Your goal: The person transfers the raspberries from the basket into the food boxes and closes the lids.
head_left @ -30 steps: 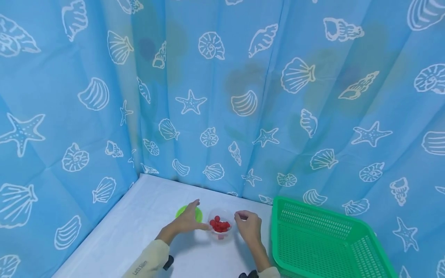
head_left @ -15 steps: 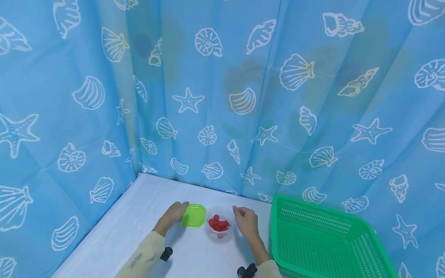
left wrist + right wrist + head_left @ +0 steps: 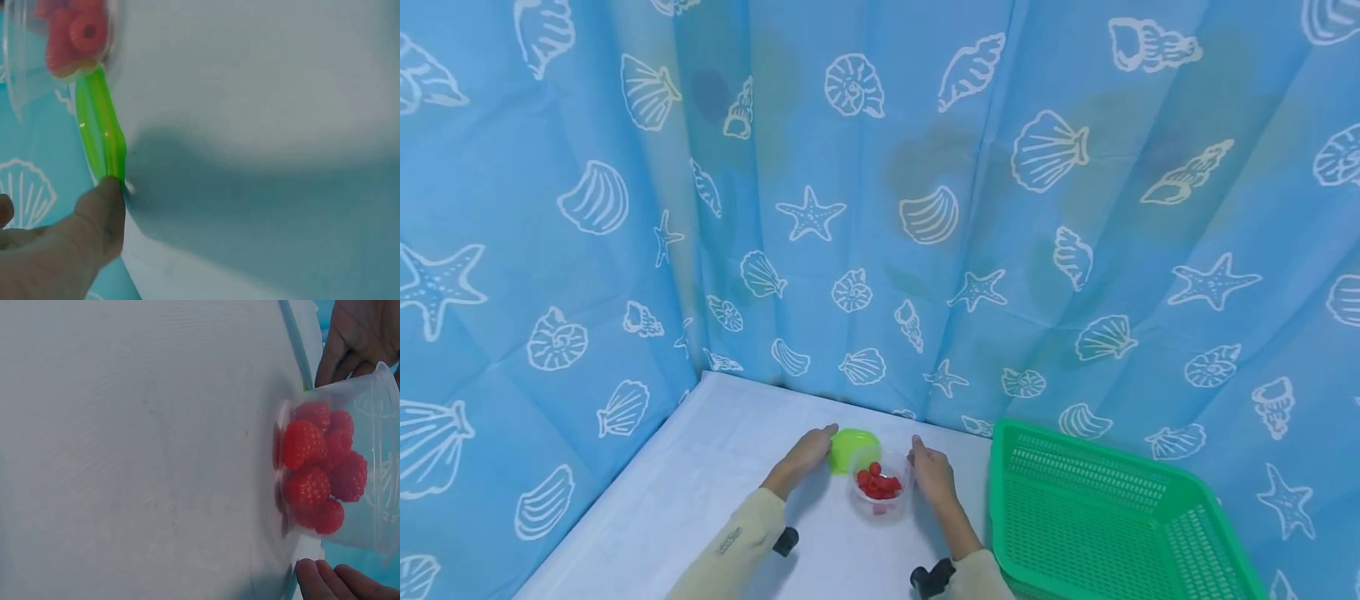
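A clear plastic tub holds several red raspberries and stands upright on the white table. Just left of it in the head view, my left hand pinches the edge of a small bright green square plate. The left wrist view shows that plate nearly edge-on, with its far end right by the tub's base and fingers at its near end. My right hand is at the tub's right side, with fingertips close to its wall, holding nothing.
A large green plastic basket stands on the right. Behind and to the left hangs a blue curtain with white shell prints. White tabletop extends left of the hands.
The left hand first reached past the plate toward the tub, then drew back to the plate's left edge. Now hand and plate have moved right, up against the tub. The right hand stays beside the tub.
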A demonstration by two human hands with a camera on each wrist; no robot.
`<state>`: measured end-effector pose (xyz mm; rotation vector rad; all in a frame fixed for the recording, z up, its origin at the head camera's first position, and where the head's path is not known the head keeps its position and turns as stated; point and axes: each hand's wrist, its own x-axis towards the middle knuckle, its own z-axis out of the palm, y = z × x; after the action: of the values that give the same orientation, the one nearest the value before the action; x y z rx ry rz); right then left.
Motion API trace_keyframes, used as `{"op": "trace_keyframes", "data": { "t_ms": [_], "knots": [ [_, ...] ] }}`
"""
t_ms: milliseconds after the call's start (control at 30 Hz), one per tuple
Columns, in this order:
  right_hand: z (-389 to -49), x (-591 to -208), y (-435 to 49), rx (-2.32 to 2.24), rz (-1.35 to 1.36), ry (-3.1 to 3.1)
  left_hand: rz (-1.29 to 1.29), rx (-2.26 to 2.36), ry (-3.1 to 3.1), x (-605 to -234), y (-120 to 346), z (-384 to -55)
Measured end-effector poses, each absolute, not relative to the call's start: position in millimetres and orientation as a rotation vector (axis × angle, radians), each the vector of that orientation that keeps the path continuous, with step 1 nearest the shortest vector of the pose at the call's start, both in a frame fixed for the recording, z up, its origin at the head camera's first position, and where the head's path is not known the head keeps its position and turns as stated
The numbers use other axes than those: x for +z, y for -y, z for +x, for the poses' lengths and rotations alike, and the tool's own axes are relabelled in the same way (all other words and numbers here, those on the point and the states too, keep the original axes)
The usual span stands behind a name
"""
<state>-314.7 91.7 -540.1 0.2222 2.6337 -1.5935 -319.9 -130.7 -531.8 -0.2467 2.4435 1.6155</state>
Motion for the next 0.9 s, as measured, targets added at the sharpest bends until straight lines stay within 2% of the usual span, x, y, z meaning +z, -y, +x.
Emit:
{"op": "trace_keyframes", "data": {
  "t_ms": [167,367,700,900],
  "knots": [
    [-316.2,-536.8,-88.3,-1.644,0.280,-2.568,-0.234,1.904,-2.149,-532.6,119.0,-328.0],
    [-318.6,-530.5,-80.3,-1.630,0.388,-2.523,-0.228,1.997,-2.032,-530.9,108.6,-332.4],
    [-330.1,-561.7,-76.8,-1.544,0.196,-2.717,-0.213,1.943,-2.124,-537.0,112.5,-329.5],
    [-330.5,-561.5,-74.9,-1.557,0.023,-2.638,-0.133,1.642,-2.555,-538.1,107.8,-333.2]
  ]
}}
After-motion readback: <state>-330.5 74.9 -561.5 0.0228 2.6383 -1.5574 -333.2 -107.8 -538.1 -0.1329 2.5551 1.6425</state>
